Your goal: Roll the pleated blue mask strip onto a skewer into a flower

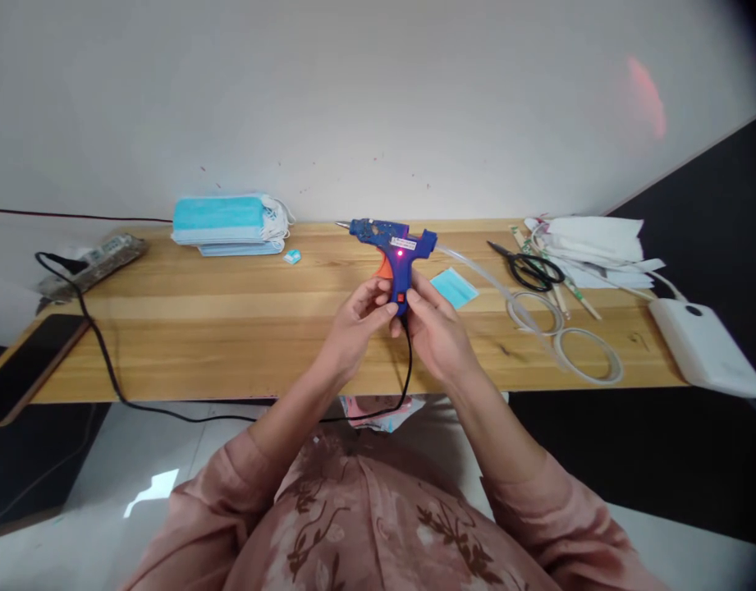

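A blue hot glue gun with an orange trigger is held upright over the middle of the wooden table, its metal nozzle pointing left. A red light glows on its side, and a clear glue stick trails from its back end. My left hand is closed round the lower handle from the left, thumb near the red switch. From the right, my right hand grips the same handle, its thumb beside the switch. The black cord hangs from the handle's base and runs off to the left.
Blue face masks are stacked at the back left, near a small blue piece. A blue square lies behind my right hand. Rightward are black scissors, tape rolls and a white power bank. A phone lies far left.
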The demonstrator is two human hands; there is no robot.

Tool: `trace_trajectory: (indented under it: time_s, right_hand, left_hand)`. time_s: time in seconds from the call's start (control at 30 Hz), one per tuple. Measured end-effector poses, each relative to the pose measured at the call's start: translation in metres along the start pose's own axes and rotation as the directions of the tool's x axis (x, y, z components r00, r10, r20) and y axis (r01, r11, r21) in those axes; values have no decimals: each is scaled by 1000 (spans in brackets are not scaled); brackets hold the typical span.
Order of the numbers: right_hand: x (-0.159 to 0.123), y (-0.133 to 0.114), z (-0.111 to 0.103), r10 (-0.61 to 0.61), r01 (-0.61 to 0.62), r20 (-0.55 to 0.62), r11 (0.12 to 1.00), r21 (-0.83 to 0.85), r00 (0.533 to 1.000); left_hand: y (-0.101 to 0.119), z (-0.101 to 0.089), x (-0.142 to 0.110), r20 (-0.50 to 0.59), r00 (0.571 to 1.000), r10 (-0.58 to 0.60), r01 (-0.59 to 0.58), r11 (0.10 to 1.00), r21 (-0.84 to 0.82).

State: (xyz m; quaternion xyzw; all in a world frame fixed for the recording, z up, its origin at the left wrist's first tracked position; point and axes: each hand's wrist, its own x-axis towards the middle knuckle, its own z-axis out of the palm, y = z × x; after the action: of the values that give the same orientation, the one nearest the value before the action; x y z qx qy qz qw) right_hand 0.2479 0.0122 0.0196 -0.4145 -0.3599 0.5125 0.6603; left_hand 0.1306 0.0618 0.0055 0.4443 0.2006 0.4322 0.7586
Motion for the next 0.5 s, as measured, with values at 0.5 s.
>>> trace_trajectory:
  time_s: [0.5]
  right_hand:
    - [7, 10, 10, -23, 22, 1, 977, -212, 1000]
  left_hand:
    - [-1, -16, -4, -103, 995, -16, 18, 1000, 22]
